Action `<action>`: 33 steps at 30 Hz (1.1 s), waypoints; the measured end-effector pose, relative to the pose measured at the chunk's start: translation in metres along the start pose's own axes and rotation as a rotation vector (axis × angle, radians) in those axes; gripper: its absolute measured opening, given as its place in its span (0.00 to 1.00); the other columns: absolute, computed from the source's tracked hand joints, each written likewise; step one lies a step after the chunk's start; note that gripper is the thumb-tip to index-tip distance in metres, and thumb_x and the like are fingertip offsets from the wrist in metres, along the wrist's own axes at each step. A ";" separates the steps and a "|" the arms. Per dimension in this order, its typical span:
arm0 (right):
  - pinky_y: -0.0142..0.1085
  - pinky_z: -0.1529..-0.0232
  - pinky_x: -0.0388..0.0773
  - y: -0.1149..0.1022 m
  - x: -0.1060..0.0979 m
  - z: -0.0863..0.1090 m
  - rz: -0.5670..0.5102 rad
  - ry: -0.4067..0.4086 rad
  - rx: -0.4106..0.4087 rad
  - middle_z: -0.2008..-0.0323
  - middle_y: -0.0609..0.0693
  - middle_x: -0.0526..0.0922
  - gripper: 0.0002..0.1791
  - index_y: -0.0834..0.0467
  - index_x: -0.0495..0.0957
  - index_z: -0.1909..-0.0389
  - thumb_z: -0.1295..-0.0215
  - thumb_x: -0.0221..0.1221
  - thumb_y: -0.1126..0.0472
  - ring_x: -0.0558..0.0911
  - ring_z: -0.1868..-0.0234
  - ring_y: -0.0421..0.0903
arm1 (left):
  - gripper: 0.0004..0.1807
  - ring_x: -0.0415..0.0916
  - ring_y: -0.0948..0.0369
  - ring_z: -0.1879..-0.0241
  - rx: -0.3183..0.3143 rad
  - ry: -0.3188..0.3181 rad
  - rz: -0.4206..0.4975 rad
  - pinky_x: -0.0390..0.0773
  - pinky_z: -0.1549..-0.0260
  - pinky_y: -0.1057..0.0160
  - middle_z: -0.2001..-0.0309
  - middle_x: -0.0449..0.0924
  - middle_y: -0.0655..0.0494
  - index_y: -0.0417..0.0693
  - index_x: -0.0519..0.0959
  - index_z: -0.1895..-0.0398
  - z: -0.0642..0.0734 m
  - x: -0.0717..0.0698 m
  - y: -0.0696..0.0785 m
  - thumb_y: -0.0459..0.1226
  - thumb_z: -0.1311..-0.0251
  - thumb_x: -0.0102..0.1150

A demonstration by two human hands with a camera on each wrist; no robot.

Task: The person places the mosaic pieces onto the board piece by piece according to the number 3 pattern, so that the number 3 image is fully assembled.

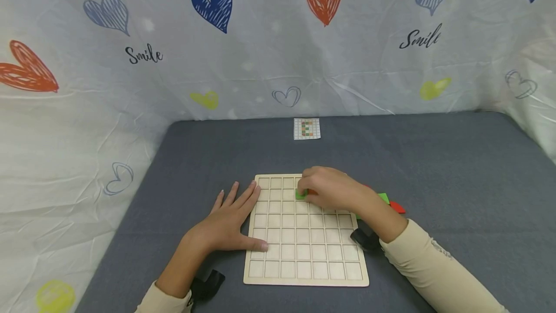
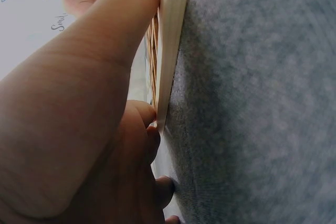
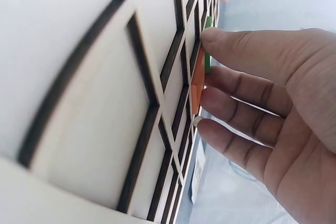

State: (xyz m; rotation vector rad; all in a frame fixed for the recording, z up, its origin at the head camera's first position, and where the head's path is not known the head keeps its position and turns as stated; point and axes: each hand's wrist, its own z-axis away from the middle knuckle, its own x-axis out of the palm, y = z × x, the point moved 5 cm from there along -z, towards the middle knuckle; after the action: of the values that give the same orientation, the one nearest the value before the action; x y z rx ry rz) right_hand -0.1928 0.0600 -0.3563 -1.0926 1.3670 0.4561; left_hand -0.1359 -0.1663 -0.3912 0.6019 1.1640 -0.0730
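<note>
A pale wooden board (image 1: 288, 269) with a grid of square cells lies on the grey cloth. My left hand (image 1: 226, 226) rests along its left edge, fingers spread and thumb on the front cells. Near the board's far edge, my right hand (image 1: 326, 188) pinches a green square tile (image 1: 299, 194) between thumb and fingers. In the right wrist view the green tile (image 3: 208, 66) stands tilted over the grid, beside an orange tile (image 3: 196, 95) at the cells. The fingers partly hide both tiles. The left wrist view shows the left hand (image 2: 134, 145) against the board's side (image 2: 173, 35).
Green (image 1: 384, 198) and red pieces (image 1: 397, 207) lie right of the board, partly behind the right forearm. A small card (image 1: 307, 129) with a coloured grid pattern lies at the back of the table. A white sheet printed with hearts (image 1: 260, 52) hangs behind.
</note>
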 end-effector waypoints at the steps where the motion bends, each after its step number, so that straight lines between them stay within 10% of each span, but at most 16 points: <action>1: 0.33 0.67 0.72 0.000 0.000 0.000 0.005 0.001 -0.003 0.73 0.40 0.74 0.09 0.52 0.84 0.71 0.42 0.69 0.70 0.70 0.71 0.39 | 0.69 0.25 0.44 0.23 -0.002 -0.002 -0.002 0.30 0.31 0.34 0.19 0.32 0.57 0.53 0.40 0.18 0.000 0.000 0.000 0.73 0.54 0.64; 18: 0.38 0.62 0.77 -0.001 -0.002 0.020 0.036 0.042 -0.039 0.66 0.45 0.81 0.08 0.54 0.84 0.68 0.39 0.64 0.71 0.78 0.63 0.44 | 0.68 0.26 0.43 0.23 0.014 0.002 0.011 0.31 0.32 0.32 0.19 0.34 0.56 0.52 0.40 0.18 0.000 0.000 0.000 0.73 0.53 0.64; 33: 0.37 0.63 0.78 0.024 -0.035 0.107 0.080 0.113 0.158 0.61 0.40 0.81 0.14 0.49 0.85 0.63 0.45 0.72 0.70 0.77 0.61 0.39 | 0.68 0.24 0.44 0.23 0.016 -0.011 0.021 0.28 0.32 0.33 0.19 0.32 0.56 0.53 0.39 0.18 0.000 0.002 -0.002 0.73 0.52 0.63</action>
State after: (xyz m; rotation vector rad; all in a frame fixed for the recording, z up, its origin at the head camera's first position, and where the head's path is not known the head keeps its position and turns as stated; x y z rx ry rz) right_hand -0.1614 0.1710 -0.3492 -0.9483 1.5235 0.3414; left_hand -0.1359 -0.1674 -0.3940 0.6272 1.1475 -0.0683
